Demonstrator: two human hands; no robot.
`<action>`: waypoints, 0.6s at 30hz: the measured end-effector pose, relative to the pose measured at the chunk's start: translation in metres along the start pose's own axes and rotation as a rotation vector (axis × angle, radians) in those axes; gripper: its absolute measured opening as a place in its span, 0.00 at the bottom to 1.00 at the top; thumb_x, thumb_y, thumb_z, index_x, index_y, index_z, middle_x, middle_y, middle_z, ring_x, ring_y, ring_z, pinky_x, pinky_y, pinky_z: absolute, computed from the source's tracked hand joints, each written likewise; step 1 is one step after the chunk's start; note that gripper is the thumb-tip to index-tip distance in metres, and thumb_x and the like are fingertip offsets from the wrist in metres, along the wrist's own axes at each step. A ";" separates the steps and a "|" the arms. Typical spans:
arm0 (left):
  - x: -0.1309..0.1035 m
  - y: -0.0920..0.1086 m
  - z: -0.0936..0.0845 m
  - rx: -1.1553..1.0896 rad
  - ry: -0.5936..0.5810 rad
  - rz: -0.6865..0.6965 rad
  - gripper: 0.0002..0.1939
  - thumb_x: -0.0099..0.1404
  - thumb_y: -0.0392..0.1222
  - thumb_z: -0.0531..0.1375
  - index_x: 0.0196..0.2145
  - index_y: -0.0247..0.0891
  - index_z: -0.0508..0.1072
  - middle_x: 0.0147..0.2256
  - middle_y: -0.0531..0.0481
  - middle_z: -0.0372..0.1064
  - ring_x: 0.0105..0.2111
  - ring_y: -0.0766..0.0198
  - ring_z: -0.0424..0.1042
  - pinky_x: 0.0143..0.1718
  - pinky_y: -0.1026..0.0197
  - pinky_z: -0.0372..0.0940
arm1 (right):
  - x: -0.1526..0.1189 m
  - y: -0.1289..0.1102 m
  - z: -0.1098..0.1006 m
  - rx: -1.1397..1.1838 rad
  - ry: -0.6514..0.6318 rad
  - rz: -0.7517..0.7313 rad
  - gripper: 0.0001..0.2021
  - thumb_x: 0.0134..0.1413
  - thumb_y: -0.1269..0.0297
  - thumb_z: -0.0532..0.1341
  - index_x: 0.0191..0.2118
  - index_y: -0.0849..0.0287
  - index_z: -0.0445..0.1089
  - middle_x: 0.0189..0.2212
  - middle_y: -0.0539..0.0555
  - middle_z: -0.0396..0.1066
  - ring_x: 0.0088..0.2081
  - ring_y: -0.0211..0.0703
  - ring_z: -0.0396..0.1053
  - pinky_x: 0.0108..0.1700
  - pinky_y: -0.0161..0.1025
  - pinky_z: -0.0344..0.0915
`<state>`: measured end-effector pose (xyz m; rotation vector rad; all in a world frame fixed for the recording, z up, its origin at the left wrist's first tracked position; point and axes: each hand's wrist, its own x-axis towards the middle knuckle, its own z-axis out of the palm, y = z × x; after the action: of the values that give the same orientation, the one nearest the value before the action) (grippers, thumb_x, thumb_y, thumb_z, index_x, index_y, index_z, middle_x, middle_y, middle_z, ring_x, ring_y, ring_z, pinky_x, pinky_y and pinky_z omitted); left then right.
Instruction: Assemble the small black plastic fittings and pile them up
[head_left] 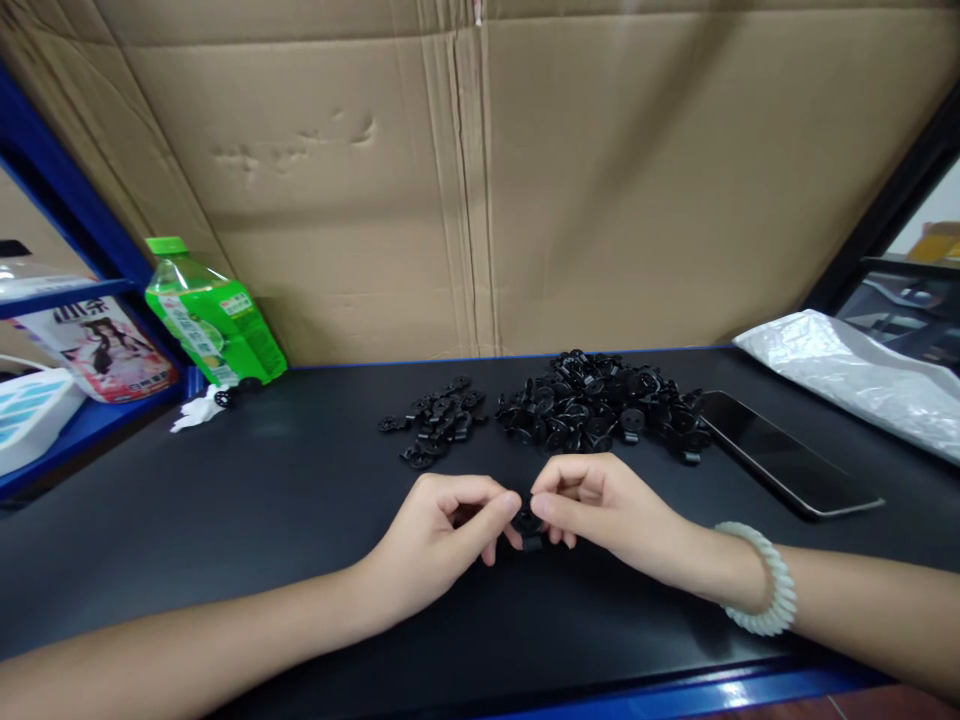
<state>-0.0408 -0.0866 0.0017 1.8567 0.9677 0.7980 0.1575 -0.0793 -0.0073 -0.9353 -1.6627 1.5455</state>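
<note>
Between my two hands is a small black round plastic part (528, 524) with a short tab at its lower edge. My left hand (450, 530) pinches its left side between thumb and fingers. On the opposite side, the thumb and fingers of my right hand (600, 505) are closed on the same part. My fingertips cover much of it. Just beyond my hands lies a large heap of similar black parts (600, 405). A smaller, looser group of black parts (442, 420) sits to its left.
A smartphone (787, 455) lies right of the heap, near a silvery plastic bag (862, 375). At the back left, a green bottle (217, 320) leans by a crumpled white tissue (201, 408). Cardboard (637, 180) walls off the back of the black table (300, 520).
</note>
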 end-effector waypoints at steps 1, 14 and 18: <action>0.000 0.000 0.000 0.018 -0.004 0.011 0.17 0.66 0.44 0.55 0.22 0.35 0.75 0.17 0.53 0.66 0.19 0.68 0.65 0.23 0.67 0.59 | 0.000 0.000 0.000 0.000 0.007 0.002 0.13 0.50 0.56 0.65 0.28 0.61 0.69 0.22 0.48 0.68 0.24 0.33 0.63 0.28 0.33 0.62; -0.002 0.000 0.003 -0.007 0.057 0.008 0.11 0.63 0.40 0.58 0.29 0.33 0.76 0.24 0.50 0.72 0.22 0.68 0.68 0.25 0.68 0.65 | -0.003 0.006 0.001 -0.035 0.042 -0.084 0.10 0.51 0.61 0.66 0.27 0.62 0.70 0.22 0.48 0.69 0.24 0.32 0.64 0.27 0.29 0.63; 0.008 -0.002 -0.015 0.154 0.242 0.140 0.08 0.63 0.40 0.59 0.32 0.34 0.77 0.28 0.48 0.75 0.25 0.65 0.72 0.28 0.66 0.66 | -0.006 0.002 0.000 -0.199 -0.094 -0.093 0.09 0.57 0.62 0.61 0.34 0.62 0.75 0.30 0.53 0.75 0.29 0.36 0.69 0.33 0.32 0.65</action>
<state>-0.0493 -0.0735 0.0072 2.0092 1.0839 1.0784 0.1609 -0.0847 -0.0094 -0.8842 -1.9267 1.3997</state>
